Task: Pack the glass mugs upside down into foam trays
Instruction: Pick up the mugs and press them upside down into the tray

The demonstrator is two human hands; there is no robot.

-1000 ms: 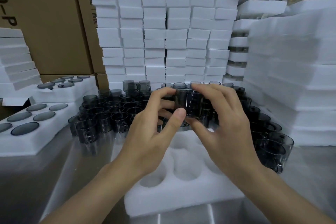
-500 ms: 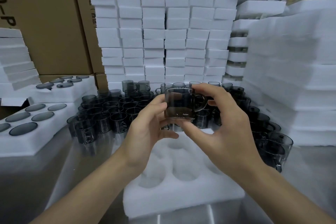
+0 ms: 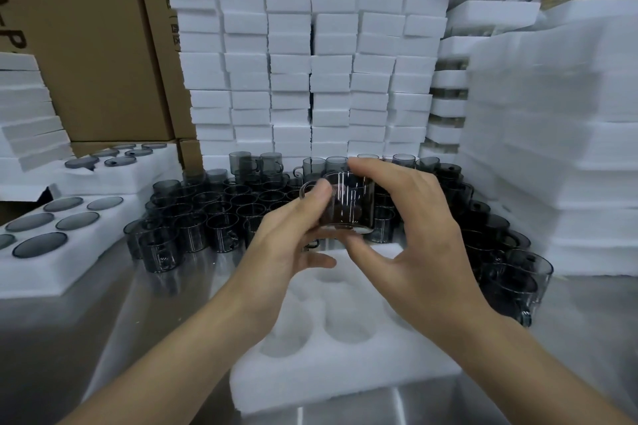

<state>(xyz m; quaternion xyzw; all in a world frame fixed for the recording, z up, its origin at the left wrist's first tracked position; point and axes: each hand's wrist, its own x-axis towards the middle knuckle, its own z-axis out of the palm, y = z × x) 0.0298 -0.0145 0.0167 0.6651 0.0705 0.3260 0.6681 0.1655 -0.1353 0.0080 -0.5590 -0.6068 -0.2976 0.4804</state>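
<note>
Mug: smoky grey, see-through glass mug (image 3: 348, 207) with a side handle, held in the air between both hands. It is above the far end of the tray and touches no foam.
Left hand: the left hand (image 3: 286, 241) grips the mug's left side, with the thumb pressed high on the wall and the other fingers curled below it.
Right hand: the right hand (image 3: 414, 235) also grips it, with the fingers arched over the far rim and the thumb under the near lower edge.
Orientation: the thick base seems to be at the bottom, so the mug probably needs turning over. The blur makes this uncertain.
Tray: white foam tray with round pockets (image 3: 345, 379), lying on the shiny steel table (image 3: 103, 338) directly below the hands. The pockets in view hold no mug.
Weight: probably moderate for its size, rigid, with most of the mass in the base.
Surface: smooth glass, likely slippery, so a firm hold is needed during the turn.
Fragility: likely to chip or crack against the steel or the crowd of loose grey mugs (image 3: 214, 210) just behind, while the foam is soft and forgiving.
Where to hold: best on opposite sides of the wall, away from the thin rim. The handle must line up with the pocket's notch, if there is one.
Left side: filled foam trays (image 3: 20, 272) show round grey mug bottoms facing up.
</note>
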